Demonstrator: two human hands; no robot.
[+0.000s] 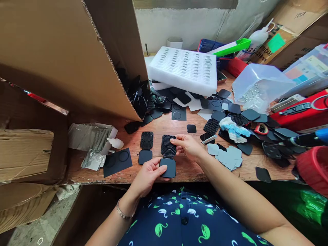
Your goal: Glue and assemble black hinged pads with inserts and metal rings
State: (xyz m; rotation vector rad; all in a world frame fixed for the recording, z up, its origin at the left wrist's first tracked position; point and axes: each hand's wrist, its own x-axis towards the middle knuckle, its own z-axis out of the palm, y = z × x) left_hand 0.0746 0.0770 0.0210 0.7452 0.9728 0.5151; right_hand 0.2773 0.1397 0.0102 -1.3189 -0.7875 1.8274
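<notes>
A black hinged case (169,170) lies opened flat between my hands, its ribbed half with curved lines pointing away from me and its smooth square half near the table's front edge. My left hand (148,175) pinches the smooth half at its left side, thumb on top. On the ribbed half's right edge, my right hand (189,147) is closed with thumb and fingers. Just left of it rests a second opened black case (147,140) of the same kind, touched by neither hand. A small black square piece (191,128) sits beyond my right hand.
A large cardboard box (102,68) with black parts stands at the left. Behind is a white foam tray (183,70). Grey square pieces (228,157), a blue-white cloth (234,130) and a clear bin (263,80) are at the right. A black sheet (118,162) lies left.
</notes>
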